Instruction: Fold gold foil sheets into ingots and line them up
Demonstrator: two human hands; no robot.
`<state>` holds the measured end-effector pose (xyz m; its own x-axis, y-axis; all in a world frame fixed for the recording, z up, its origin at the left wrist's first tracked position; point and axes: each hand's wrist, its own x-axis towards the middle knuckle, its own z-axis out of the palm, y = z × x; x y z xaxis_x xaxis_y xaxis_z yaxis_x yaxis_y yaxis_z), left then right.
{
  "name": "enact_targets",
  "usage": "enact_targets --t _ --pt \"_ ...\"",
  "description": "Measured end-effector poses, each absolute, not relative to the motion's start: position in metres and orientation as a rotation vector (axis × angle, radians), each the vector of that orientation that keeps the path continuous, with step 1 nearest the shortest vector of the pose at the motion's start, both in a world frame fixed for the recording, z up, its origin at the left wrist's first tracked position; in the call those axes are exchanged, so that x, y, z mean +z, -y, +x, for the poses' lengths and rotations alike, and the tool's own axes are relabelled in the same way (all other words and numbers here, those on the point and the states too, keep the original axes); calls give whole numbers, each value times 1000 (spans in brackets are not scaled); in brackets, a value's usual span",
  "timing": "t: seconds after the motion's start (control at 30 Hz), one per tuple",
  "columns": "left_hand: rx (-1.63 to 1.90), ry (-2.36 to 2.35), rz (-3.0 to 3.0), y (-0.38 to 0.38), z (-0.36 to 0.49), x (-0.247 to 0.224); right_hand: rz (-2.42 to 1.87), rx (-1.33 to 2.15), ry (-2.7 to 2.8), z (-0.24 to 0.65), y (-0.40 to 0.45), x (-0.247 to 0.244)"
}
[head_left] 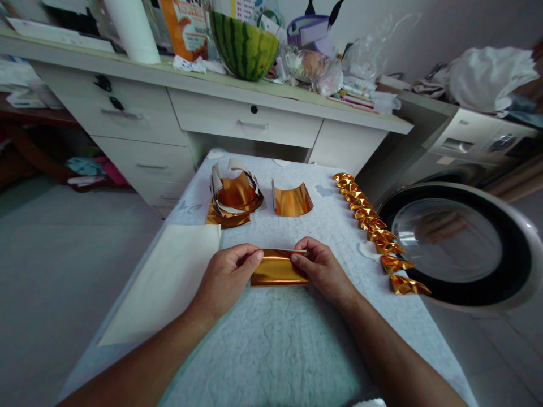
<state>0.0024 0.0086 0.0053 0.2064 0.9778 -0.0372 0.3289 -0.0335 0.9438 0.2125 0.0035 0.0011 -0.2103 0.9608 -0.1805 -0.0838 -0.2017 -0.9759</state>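
Note:
A sheet of shiny gold foil paper (278,272) is pinched between my two hands over the middle of the table, its far edge bent over to show a thin pale strip. My left hand (227,276) grips its upper left corner with thumb and fingers. At the upper right, my right hand (324,270) holds the same sheet, thumb on top. Just beyond lies a single curved gold foil sheet (292,200). To its left sits a loose stack of curled gold foil sheets (235,195) with white backs. Several folded gold foil pieces (368,217) form a row along the right side.
A pale flat sheet (165,282) lies on the left of the cloth-covered table (271,345). Behind stands a white drawer cabinet (250,116) with a cut watermelon (244,45) on top. An open washing machine door (456,246) sits close to the table's right edge.

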Motion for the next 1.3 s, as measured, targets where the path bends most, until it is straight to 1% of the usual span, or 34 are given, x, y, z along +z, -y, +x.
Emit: enact_targets --t 0.27,0.5,0.6,0.87,1.1,1.3 --pt "818 -1390 1669 -11 6 2 -1293 1337 1387 211 -3 -12" --pt "700 -1551 1983 -10 10 -1 -1494 904 1599 207 -4 -14" --pt "624 -1604 2057 -11 12 -2 -1537 781 1640 205 -6 -11" --pt "532 -1641 2318 -15 13 -5 -1668 639 1703 199 -12 -13" --pt "483 -1687 2353 -16 14 -9 -1782 509 1781 195 -13 -15" --pt "699 -1721 2323 -16 14 -13 -1821 445 1803 195 -13 -18"
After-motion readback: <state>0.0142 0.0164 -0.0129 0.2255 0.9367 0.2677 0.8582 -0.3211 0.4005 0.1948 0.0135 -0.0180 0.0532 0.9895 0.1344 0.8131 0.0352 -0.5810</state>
